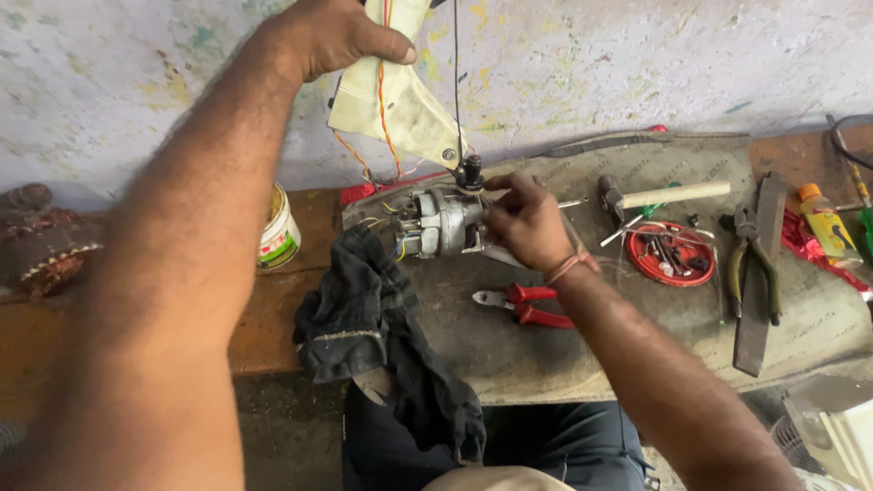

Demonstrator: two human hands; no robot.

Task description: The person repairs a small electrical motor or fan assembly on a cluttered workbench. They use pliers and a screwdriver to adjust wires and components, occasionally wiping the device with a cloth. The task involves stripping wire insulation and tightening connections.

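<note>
Mid-assembly on the grey matted surface [546,364]: left hand [332,36] clamped on cream plastic housing [386,95] raised above, right hand [527,218] pinched at grey metal motor [441,223], red-handled pliers [527,305] just below; careful alignment likely needed next.

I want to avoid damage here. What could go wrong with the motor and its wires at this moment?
1. The left hand lifts the cream housing while thin wires run down to the motor; pulling might tear them.
2. The red cutters lie under the right hand wrist and might get knocked.
3. The dark cloth hangs over the bench edge and may slide off.
</note>
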